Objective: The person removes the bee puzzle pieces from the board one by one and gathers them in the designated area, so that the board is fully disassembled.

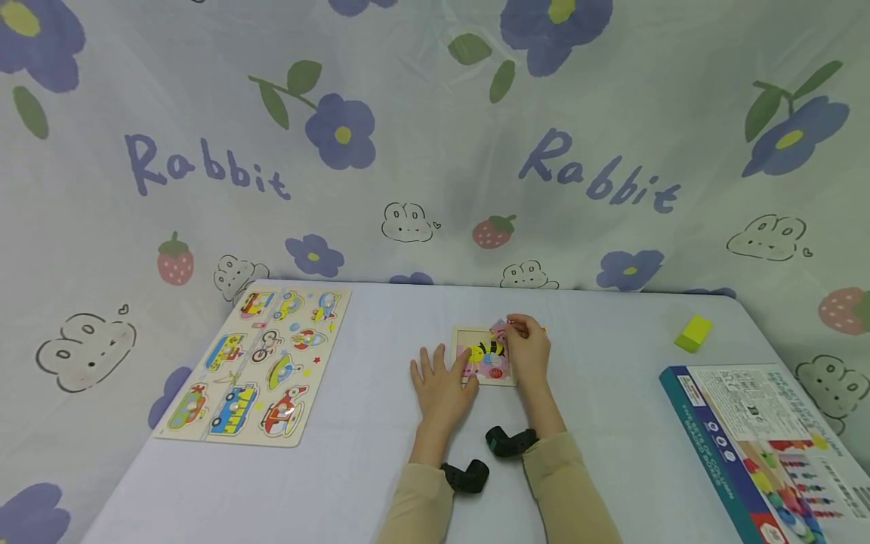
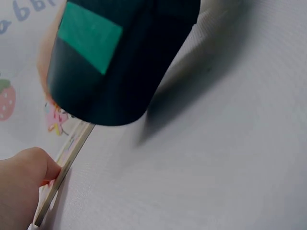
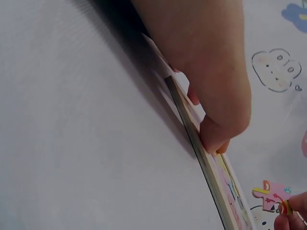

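Note:
A small square wooden puzzle board, with a yellow-and-black bee picture on pink, lies in the middle of the table. My left hand rests on its left side, fingers spread and thumb at the near edge; the left wrist view shows that thumb against the board's edge. Over the board's far right corner, my right hand pinches a pink jigsaw piece. In the right wrist view this piece is tilted above the board, its printed side showing. The right hand covers part of the board's right side.
To the left lies a large wooden vehicle puzzle board with several pieces in it. A yellow-green block stands at the far right, behind a flat colourful box. Black wrist cameras sit close together between the forearms.

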The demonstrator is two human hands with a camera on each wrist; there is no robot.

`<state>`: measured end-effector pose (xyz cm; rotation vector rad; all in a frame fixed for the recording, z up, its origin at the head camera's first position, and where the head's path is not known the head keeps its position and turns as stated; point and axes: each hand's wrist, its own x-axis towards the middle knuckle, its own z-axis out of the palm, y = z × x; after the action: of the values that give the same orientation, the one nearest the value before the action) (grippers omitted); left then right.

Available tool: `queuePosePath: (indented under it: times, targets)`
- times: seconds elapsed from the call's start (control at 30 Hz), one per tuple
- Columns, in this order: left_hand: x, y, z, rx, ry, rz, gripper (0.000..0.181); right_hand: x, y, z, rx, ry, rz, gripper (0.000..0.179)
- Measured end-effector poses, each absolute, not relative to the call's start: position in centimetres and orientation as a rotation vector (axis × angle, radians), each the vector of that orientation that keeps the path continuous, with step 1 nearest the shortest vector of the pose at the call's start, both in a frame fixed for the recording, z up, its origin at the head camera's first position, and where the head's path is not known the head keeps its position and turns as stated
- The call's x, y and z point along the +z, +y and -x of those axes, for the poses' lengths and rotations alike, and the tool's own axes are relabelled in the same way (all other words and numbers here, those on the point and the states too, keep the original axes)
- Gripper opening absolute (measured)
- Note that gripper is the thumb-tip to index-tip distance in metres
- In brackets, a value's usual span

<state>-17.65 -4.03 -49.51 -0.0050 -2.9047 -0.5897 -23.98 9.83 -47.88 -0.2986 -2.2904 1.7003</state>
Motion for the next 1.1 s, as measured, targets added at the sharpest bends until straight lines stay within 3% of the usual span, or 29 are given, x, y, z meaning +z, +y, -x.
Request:
queuePosePath:
  times: [0.63,1.1]
  targets:
    - [-49.6,-3.9,17.7,-0.618,-2.92,-0.007,0.045,-48.6,13.4,24.6,1.895,-1.882,0.526,0.016]
    - [-49.7,-4.0,17.6,-0.616,-2.901,0.0,0.044,-48.8,16.1,24.5,1.767,-1.809,0.669,0.013]
